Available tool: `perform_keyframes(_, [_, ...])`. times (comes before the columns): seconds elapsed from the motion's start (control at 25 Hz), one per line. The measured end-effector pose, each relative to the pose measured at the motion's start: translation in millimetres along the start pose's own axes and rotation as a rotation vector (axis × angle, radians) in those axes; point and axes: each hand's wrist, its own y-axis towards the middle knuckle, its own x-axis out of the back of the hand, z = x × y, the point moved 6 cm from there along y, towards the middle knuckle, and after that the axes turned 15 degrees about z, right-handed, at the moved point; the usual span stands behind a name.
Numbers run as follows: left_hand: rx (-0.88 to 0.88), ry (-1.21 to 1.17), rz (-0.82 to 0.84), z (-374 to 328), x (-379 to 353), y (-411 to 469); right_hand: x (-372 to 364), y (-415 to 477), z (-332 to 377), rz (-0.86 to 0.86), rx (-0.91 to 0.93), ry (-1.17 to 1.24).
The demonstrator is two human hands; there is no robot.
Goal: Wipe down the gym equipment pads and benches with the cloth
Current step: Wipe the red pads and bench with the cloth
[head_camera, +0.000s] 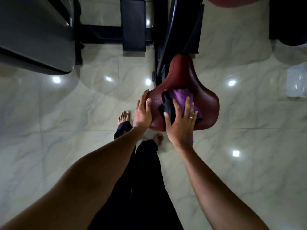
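- Nearest to me, both bare forearms reach up the picture from the bottom edge, with black trousers [146, 180] between them.
- Just beyond, I see two bare feet on the glossy marble-pattern floor tiles [66, 113]: the left foot [123, 116] is further away, the right foot [157, 138] nearer, close to the near edge of the seat.
- My right hand [180, 125] lies flat with spread, straight fingers on the cloth [184, 98], pressing it down and not curled round it. There is a ring [191, 117] on one finger.
- The cloth is purple with a black part on its left. It lies bunched on the wide near end of the red-brown saddle seat [191, 77], with the thumb on the black part.
- My left hand [142, 112] is also open, with straight fingers resting against the seat's left edge. It is beside the cloth and not touching it.
- The seat narrows toward its far end, where it meets a black machine frame [179, 30].
- Further left, a black rectangular pad [132, 24] sits on a dark crossbar.
- At far left is a large grey padded bench [33, 35].
- At right, a pale whitish object [297, 82] stands on the floor. I cannot tell what it is.
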Motion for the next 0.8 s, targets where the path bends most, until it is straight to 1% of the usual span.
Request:
perform_keyframes(0.04, [-0.006, 0.007, 0.004, 1.0, 0.1, 0.7, -1.1, 6.4, 12.8, -0.04, -0.119, 0.076])
perform_keyframes(0.08, [-0.029, 0.019, 0.005, 1.0, -0.1, 1.1, -4.0, 10.5, 30.2, -0.063, -0.185, 0.119])
perform_keyframes(0.12, [-0.055, 0.025, 0.002, 0.5, 0.3, 1.0, -9.3, 11.7, 47.4, -0.055, -0.183, 0.118])
perform_keyframes(0.16, [-0.068, 0.015, 0.0, 1.9, 1.0, 1.5, -16.0, 8.8, 59.3, -0.009, -0.139, 0.087])
perform_keyframes(0.24, [-0.059, -0.019, 0.002, 4.3, 0.6, 2.5, -25.2, -5.2, 60.0, 0.092, -0.002, 0.005])
perform_keyframes(0.4, [-0.003, 0.009, -0.013, 3.7, -1.7, 1.7, -13.6, -26.4, 13.8, 0.128, 0.251, -0.171])
perform_keyframes(0.44, [0.003, 0.011, -0.011, 2.9, -1.7, 0.8, -8.0, -25.5, 2.3, 0.125, 0.25, -0.182])
perform_keyframes(0.48, [0.007, 0.003, -0.007, 2.7, -1.9, 0.8, -4.1, -20.7, -5.7, 0.115, 0.193, -0.153])
perform_keyframes(0.56, [0.014, 0.008, 0.005, 4.9, -2.5, 3.1, -4.2, -7.0, -1.3, 0.061, -0.036, 0.011])
perform_keyframes(0.6, [-0.001, 0.022, 0.009, 5.8, -2.3, 3.6, -8.1, -3.2, 13.9, 0.031, -0.148, 0.084])
perform_keyframes(0.64, [-0.034, 0.03, 0.007, 4.4, -1.4, 3.8, -13.2, -1.4, 33.8, 0.006, -0.21, 0.117])
perform_keyframes(0.68, [-0.073, 0.031, 0.006, 2.7, 0.1, 4.1, -20.0, -2.1, 51.9, 0.005, -0.211, 0.111])
perform_keyframes(0.72, [-0.093, 0.026, 0.011, 3.7, 1.4, 5.3, -26.8, -5.9, 63.2, 0.033, -0.169, 0.082])
perform_keyframes(0.8, [-0.084, 0.001, 0.018, 3.2, 1.9, 5.4, -34.7, -17.2, 57.1, 0.076, -0.019, -0.027])
